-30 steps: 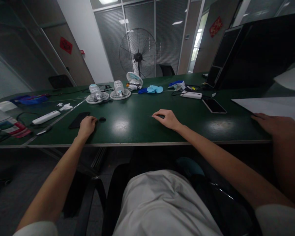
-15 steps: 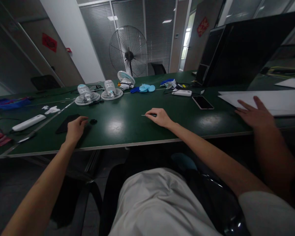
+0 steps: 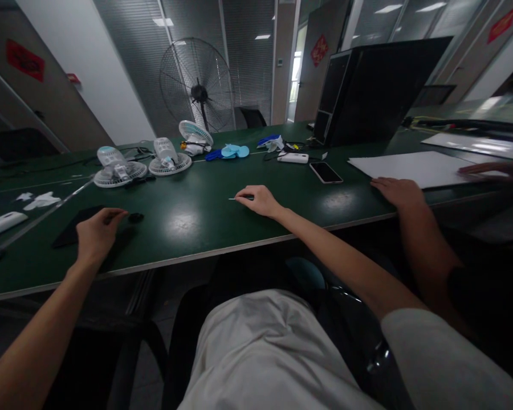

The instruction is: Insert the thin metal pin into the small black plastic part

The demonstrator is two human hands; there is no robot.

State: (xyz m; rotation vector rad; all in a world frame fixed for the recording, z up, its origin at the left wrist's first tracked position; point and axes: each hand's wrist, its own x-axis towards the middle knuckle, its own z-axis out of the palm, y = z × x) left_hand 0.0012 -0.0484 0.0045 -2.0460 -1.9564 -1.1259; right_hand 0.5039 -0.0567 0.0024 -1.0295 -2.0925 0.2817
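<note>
My right hand (image 3: 259, 201) pinches a thin pointed metal tool (image 3: 232, 199) just above the green table (image 3: 209, 213), its tip pointing left. My left hand (image 3: 97, 230) is closed at the fingertips over the right part of a dark flat pad (image 3: 70, 229); whatever it may hold is too small to make out. A small black round object (image 3: 135, 217) lies just right of my left fingertips.
Small white fans (image 3: 170, 165), light-blue fan blades (image 3: 235, 151), a white power strip (image 3: 293, 158) and a phone (image 3: 325, 172) lie further back. At the right stands a black computer case (image 3: 363, 97); another person's hands rest on white sheets (image 3: 406, 166).
The view has turned to the right, so the table's things appear further left. The other person's hands have shifted on the white sheets. My right hand keeps its pinch on the tool.
</note>
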